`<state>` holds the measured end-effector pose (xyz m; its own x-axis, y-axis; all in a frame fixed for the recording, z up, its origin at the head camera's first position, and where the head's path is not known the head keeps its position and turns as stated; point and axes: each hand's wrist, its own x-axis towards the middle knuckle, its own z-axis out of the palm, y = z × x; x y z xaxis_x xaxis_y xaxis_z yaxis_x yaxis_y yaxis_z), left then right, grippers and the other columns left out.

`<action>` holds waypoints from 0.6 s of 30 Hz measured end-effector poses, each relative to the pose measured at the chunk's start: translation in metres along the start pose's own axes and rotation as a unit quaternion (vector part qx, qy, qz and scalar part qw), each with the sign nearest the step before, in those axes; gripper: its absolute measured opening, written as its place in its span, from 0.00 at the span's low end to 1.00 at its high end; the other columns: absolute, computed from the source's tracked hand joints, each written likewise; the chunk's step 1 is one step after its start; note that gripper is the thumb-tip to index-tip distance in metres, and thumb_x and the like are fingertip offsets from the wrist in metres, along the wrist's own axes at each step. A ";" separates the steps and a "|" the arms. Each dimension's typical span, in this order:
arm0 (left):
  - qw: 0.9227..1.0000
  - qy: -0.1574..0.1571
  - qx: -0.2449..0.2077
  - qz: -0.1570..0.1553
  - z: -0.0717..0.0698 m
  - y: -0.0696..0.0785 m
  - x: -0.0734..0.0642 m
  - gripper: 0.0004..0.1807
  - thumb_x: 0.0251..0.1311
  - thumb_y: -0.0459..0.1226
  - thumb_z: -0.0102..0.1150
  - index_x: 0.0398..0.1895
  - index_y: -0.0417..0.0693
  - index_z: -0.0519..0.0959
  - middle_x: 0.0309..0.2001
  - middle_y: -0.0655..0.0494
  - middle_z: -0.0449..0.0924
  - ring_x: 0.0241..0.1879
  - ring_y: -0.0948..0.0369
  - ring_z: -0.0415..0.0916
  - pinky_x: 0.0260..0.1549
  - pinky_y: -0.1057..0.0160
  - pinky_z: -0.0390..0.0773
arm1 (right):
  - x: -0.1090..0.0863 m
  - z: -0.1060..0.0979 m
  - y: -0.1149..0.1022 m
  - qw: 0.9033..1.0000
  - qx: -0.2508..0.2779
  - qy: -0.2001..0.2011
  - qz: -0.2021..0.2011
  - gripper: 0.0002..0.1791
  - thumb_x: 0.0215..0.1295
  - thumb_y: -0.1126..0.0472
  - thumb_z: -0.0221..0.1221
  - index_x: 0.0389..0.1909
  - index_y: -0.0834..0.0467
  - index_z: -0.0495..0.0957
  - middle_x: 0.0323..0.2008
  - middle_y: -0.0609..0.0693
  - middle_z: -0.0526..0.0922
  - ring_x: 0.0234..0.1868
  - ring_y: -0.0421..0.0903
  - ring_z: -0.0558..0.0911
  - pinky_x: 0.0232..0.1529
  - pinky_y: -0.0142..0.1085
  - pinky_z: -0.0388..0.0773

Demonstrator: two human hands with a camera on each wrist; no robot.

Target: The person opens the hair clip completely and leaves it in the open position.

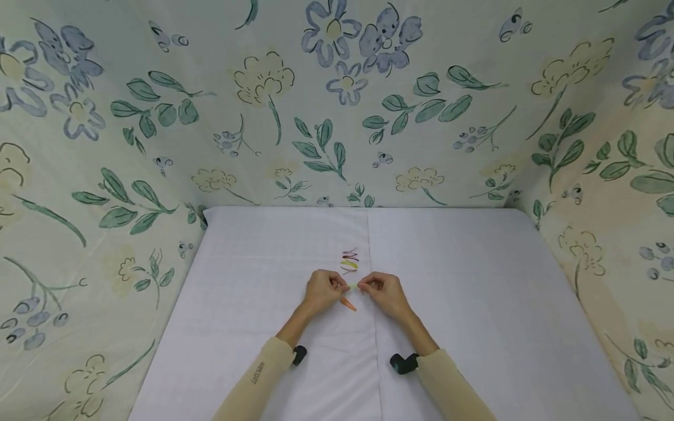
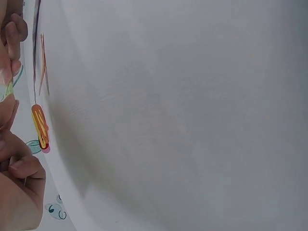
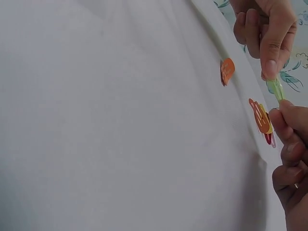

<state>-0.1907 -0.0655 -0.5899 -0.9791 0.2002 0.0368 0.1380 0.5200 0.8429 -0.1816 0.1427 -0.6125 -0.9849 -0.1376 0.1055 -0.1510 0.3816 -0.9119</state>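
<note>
A light green snap hair clip (image 1: 354,286) is stretched between both hands above the white cloth. My left hand (image 1: 325,291) pinches one end of it between thumb and fingers. The other end is pinched by my right hand (image 1: 386,294); in the right wrist view the green clip (image 3: 275,89) shows between the two sets of fingertips. Below my left hand an orange hair clip (image 1: 348,304) lies on the cloth, its two arms spread apart in the left wrist view. Just beyond the hands, several red, yellow and orange clips (image 1: 350,265) lie in a short column.
A white cloth (image 1: 463,280) with a seam down its middle covers the table. Floral curtains (image 1: 337,140) stand behind it and at both sides. Each wrist carries a small black camera, one (image 1: 403,363) at the right sleeve.
</note>
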 end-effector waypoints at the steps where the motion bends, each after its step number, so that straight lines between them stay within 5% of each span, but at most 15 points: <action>1: 1.000 0.004 0.006 0.000 0.001 0.000 0.000 0.05 0.54 0.33 0.76 0.23 0.44 0.88 0.13 0.65 0.66 0.14 0.69 0.60 0.15 0.70 0.59 | 0.000 0.001 0.000 1.000 -0.001 0.005 -0.002 0.05 0.63 0.60 0.72 0.31 0.56 0.88 0.25 0.52 0.88 0.18 0.34 0.69 0.20 0.27 0.63; 18: 0.994 0.068 0.083 0.017 0.009 0.004 0.006 0.07 0.53 0.33 0.76 0.21 0.49 0.88 0.14 0.62 0.73 0.15 0.70 0.63 0.17 0.70 0.62 | 0.001 0.014 -0.006 0.992 -0.085 0.091 -0.034 0.03 0.62 0.63 0.72 0.31 0.56 0.88 0.24 0.48 0.86 0.16 0.34 0.66 0.18 0.28 0.60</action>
<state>-0.1951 -0.0548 -0.5909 -0.9832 0.1114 0.1445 0.1821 0.6467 0.7406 -0.1800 0.1278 -0.6124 -0.9684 -0.0068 0.2495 -0.2154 0.5279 -0.8215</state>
